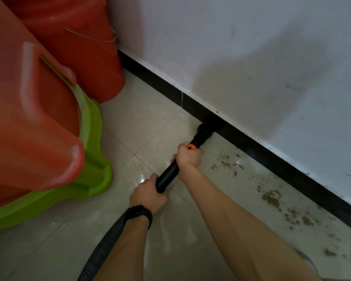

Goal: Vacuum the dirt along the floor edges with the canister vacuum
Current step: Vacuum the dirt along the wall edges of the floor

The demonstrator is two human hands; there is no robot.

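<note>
Both hands curl round the black rigid vacuum wand (167,177). The right hand (187,158) wraps it up front, just behind the orange collar (191,147). The left hand (148,194) grips the rear end, where the black ribbed hose (103,246) joins. The black round nozzle (205,131) sits on the pale glossy tile floor (150,122), touching the black skirting strip (166,86) under the white wall (251,47). The wand axis runs away from the person, up and right, and meets the skirting at a steep angle. Scattered brown dirt patches (270,197) lie right of the nozzle along the skirting, on the right arm's side. Likely next move: slide the nozzle right along the edge. Canister not in view. Red plastic bins (39,118) on a lime-green plastic base (93,175) stand well apart at left.
</note>
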